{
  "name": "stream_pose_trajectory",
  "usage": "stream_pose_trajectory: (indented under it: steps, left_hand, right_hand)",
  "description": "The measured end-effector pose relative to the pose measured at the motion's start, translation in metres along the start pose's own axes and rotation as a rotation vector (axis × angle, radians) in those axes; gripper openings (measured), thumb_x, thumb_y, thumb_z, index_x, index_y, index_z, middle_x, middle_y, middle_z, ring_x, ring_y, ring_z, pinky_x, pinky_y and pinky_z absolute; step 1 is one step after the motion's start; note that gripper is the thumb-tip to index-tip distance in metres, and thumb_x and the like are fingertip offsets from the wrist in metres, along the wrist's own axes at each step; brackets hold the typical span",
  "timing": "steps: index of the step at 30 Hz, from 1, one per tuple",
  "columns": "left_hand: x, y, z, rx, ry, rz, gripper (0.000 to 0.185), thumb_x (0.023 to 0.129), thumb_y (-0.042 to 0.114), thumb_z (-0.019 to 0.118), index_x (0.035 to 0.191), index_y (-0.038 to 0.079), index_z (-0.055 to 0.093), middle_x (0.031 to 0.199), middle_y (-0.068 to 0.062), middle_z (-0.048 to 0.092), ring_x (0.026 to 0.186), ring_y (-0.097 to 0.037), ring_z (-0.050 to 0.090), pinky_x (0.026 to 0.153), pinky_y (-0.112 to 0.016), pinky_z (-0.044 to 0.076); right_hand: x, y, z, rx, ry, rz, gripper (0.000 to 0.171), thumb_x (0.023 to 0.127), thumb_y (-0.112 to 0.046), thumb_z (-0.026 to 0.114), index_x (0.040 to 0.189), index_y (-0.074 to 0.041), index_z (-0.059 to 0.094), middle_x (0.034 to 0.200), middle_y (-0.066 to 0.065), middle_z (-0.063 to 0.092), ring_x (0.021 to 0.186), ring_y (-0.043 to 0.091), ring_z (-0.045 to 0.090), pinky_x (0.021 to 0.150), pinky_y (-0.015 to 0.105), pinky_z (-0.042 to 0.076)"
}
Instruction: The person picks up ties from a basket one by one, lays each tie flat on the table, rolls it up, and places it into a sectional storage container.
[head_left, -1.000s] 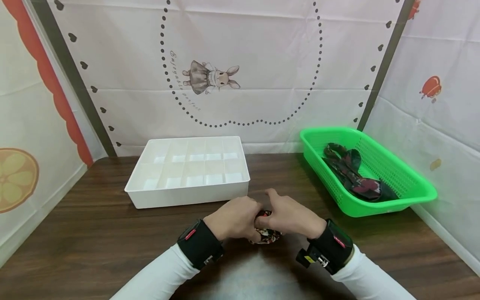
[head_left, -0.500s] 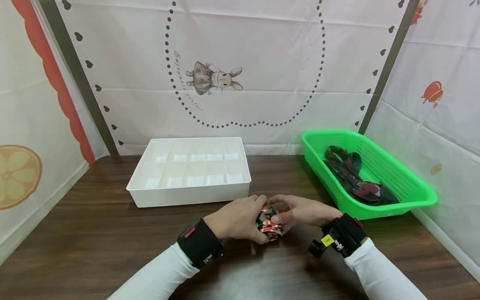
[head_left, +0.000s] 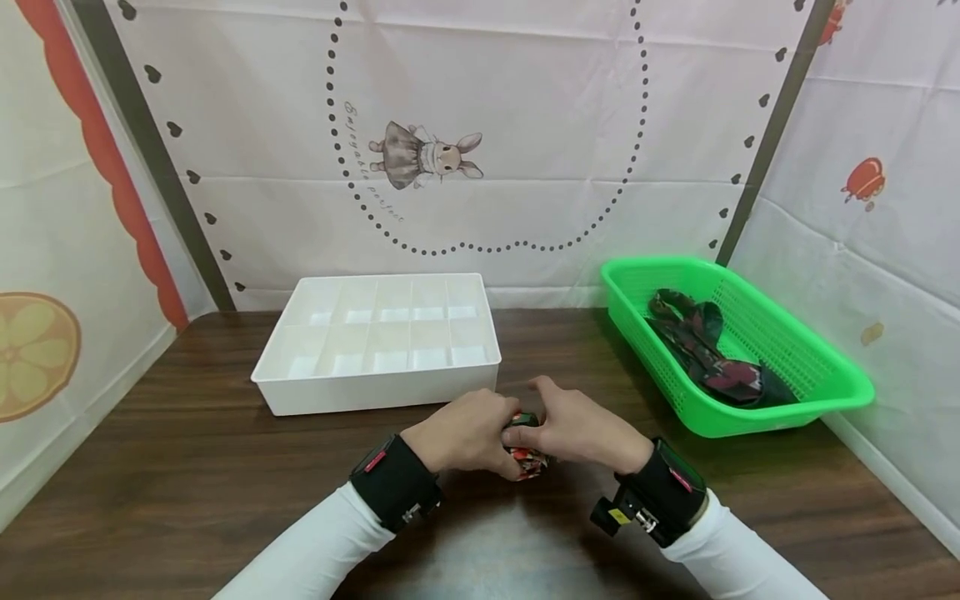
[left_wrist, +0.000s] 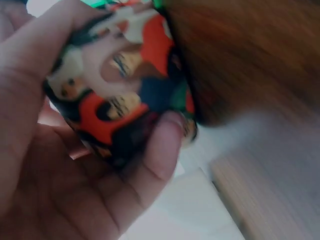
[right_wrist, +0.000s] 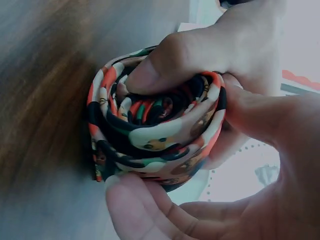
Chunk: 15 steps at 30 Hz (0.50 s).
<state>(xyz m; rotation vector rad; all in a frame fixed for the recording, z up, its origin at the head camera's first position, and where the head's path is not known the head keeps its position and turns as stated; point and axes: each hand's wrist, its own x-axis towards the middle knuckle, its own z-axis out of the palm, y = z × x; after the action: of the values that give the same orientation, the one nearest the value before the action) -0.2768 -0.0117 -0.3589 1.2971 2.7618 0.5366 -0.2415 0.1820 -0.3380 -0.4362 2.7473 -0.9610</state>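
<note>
A rolled-up necktie (head_left: 529, 464) with a red, black, green and cream cartoon print is held between my two hands, low over the table. My left hand (head_left: 463, 433) grips the roll from its left side. On the other side my right hand (head_left: 581, 427) grips it, thumb across the top and index finger raised. In the right wrist view the coiled layers of the necktie (right_wrist: 165, 145) show, with a thumb pressing inside the coil. The left wrist view shows the printed outer face of the roll (left_wrist: 120, 75), fingers curled about it. The hands hide much of it in the head view.
Behind the hands stands a white divided box (head_left: 382, 387) with two rows of compartments. To the right sits a green basket (head_left: 813, 358) holding dark patterned neckties (head_left: 701, 350). Printed cloth walls (head_left: 540, 100) enclose the wooden table (head_left: 187, 467) at the back and sides.
Half a second ago my right hand was turned outward, showing more of the roll; now it has swung back over it. The left hand keeps its grip, shifted slightly left.
</note>
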Motion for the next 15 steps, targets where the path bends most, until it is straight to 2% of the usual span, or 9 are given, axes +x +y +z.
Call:
stream_pose_trajectory:
  steps: [4, 8, 12, 15]
  left_hand:
    - [-0.001, -0.004, -0.003, -0.061, -0.021, -0.009, 0.049, 0.076, 0.033, 0.092, 0.110, 0.009, 0.064, 0.083, 0.005, 0.060, 0.070, -0.009, 0.056, 0.063, -0.027, 0.049]
    - [-0.007, -0.013, -0.011, -0.262, -0.047, -0.084, 0.073, 0.078, 0.042, 0.093, 0.130, 0.005, 0.058, 0.102, 0.002, 0.064, 0.085, -0.010, 0.062, 0.074, -0.029, 0.054]
    - [-0.015, -0.020, -0.020, -0.451, -0.053, -0.206, 0.055, 0.083, 0.044, 0.090, 0.111, 0.003, 0.064, 0.093, -0.006, 0.068, 0.076, -0.016, 0.064, 0.068, -0.032, 0.053]
    - [-0.020, -0.023, -0.025, -0.529, -0.056, -0.271, 0.043, 0.088, 0.043, 0.086, 0.088, 0.003, 0.068, 0.079, -0.012, 0.070, 0.067, -0.023, 0.067, 0.063, -0.035, 0.056]
  right_hand:
    - [0.005, 0.008, 0.001, 0.157, -0.070, 0.015, 0.080, 0.094, -0.039, 0.079, 0.151, 0.005, 0.043, 0.086, 0.009, 0.069, 0.067, 0.025, 0.069, 0.065, 0.040, 0.059]
    - [0.011, 0.021, -0.002, 0.365, -0.162, 0.024, 0.071, 0.096, -0.025, 0.075, 0.149, 0.008, 0.042, 0.115, 0.019, 0.067, 0.081, 0.029, 0.073, 0.071, 0.044, 0.062]
    - [0.015, 0.031, -0.001, 0.515, -0.213, 0.044, 0.074, 0.096, -0.021, 0.073, 0.152, 0.011, 0.036, 0.140, 0.026, 0.052, 0.095, 0.031, 0.073, 0.079, 0.046, 0.062]
    - [0.018, 0.037, 0.003, 0.611, -0.240, 0.041, 0.077, 0.097, -0.020, 0.072, 0.155, 0.011, 0.032, 0.144, 0.028, 0.047, 0.104, 0.032, 0.070, 0.084, 0.048, 0.061]
